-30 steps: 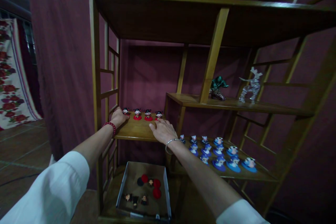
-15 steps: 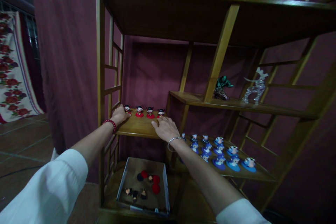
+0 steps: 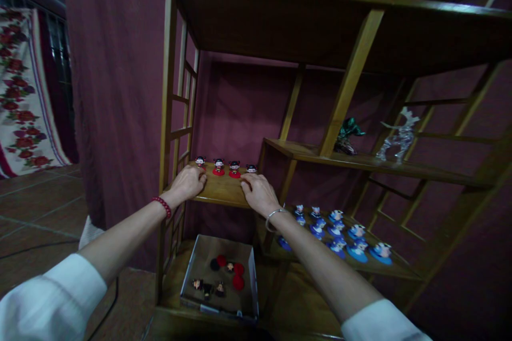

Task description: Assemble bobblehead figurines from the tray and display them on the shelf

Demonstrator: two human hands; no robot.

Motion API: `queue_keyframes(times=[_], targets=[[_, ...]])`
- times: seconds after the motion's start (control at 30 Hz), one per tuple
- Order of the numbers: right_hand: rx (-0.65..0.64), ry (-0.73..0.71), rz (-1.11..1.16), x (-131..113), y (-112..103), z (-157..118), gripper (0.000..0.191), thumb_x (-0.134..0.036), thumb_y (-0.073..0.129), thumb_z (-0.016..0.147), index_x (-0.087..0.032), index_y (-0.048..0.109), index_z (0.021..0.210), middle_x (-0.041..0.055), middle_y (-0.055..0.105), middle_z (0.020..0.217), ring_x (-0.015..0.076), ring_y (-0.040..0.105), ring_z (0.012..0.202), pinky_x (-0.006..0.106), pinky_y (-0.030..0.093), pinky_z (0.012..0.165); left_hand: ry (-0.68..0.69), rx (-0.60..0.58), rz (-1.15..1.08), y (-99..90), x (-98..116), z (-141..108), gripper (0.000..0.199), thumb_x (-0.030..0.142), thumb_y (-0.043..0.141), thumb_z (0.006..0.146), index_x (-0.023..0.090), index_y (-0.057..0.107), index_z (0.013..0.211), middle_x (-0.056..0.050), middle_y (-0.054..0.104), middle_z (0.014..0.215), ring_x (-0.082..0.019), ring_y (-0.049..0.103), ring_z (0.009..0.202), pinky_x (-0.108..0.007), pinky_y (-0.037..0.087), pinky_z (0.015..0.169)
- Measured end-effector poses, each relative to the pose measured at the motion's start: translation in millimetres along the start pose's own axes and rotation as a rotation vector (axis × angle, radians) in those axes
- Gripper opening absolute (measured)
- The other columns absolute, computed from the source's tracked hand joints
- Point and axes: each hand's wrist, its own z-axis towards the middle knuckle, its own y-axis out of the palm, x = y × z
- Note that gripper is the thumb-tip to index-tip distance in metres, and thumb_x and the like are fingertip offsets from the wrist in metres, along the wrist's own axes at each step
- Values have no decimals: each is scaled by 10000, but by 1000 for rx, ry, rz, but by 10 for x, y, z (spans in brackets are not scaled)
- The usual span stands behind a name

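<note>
Four-legged stands are absent; small figurines with black hair buns and red bases stand in a row on a wooden shelf (image 3: 222,192). My left hand (image 3: 188,184), with a red bead bracelet, has its fingers closed at the base of the leftmost figurine (image 3: 200,161). My right hand (image 3: 259,192), wearing a silver bangle, is closed around the lower part of the rightmost figurine (image 3: 251,168), hiding its base. Between my hands stand two more, a left-middle figurine (image 3: 218,165) and a right-middle figurine (image 3: 234,168), both upright and untouched.
Below, a shallow box (image 3: 256,282) holds loose figurine parts and red bases. Several blue-based figurines (image 3: 360,248) stand on the lower right shelf. A clear deer ornament (image 3: 400,136) and a green ornament (image 3: 349,136) sit higher. A wooden post (image 3: 167,117) borders the left.
My left hand has shifted from the leftmost figurine's side to its front. My right hand stays at the rightmost figurine. The view has swung slightly left.
</note>
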Motion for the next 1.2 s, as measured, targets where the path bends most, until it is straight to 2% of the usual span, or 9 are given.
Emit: queue_keyframes(times=[0.1, 0.27, 0.4, 0.63, 0.87, 1.0, 1.2], targets=[[-43, -47, 27, -77, -28, 56, 305, -214, 378, 839, -169, 590, 1053, 41, 597, 1101, 151, 492, 1033, 238, 314, 928, 6, -70, -19, 1, 6, 12, 338, 353, 398, 802, 189, 649, 956, -84, 659, 958, -223, 555, 969, -294, 415, 831], [-133, -85, 82, -300, 19, 203, 287, -191, 395, 823, -172, 608, 1015, 39, 613, 1076, 141, 531, 1002, 215, 351, 892, -26, -41, -12, -22, 27, 6, 334, 311, 416, 788, 171, 649, 983, -98, 656, 963, -226, 525, 1021, -289, 391, 870], [-179, -140, 108, -450, 132, 327, 273, -181, 411, 808, -163, 622, 980, 52, 598, 1084, 142, 542, 981, 206, 368, 867, -3, -68, 20, -25, 21, 2, 325, 279, 401, 781, 180, 659, 953, -92, 657, 962, -226, 525, 1018, -294, 398, 864], [-203, -101, 121, -528, 258, 472, 281, -228, 415, 817, -152, 611, 1003, 97, 518, 1190, 164, 495, 1063, 236, 350, 899, -13, -38, 10, -11, 23, 8, 333, 248, 393, 781, 172, 648, 981, -100, 647, 977, -225, 522, 1010, -299, 380, 888], [-239, -60, 128, -550, 316, 545, 293, -300, 423, 821, -162, 603, 1007, 82, 551, 1134, 166, 486, 1067, 241, 343, 906, -90, 44, 76, 27, 1, 8, 354, 206, 392, 760, 144, 629, 1015, -141, 612, 1016, -254, 528, 1005, -341, 374, 886], [-235, -31, 125, -562, 345, 580, 326, -349, 432, 813, -167, 596, 1028, 79, 536, 1163, 166, 500, 1048, 234, 350, 889, -109, 7, 28, 85, -41, 46, 378, 242, 395, 765, 174, 584, 1086, -133, 592, 1092, -261, 538, 1015, -349, 399, 861], [-263, 51, 60, -613, 342, 601, 357, -376, 414, 817, -167, 603, 1036, 88, 579, 1115, 184, 507, 1042, 254, 354, 868, -50, -57, -12, 120, -80, 95, 387, 237, 388, 767, 208, 557, 1113, -114, 583, 1135, -248, 511, 1078, -339, 399, 876]])
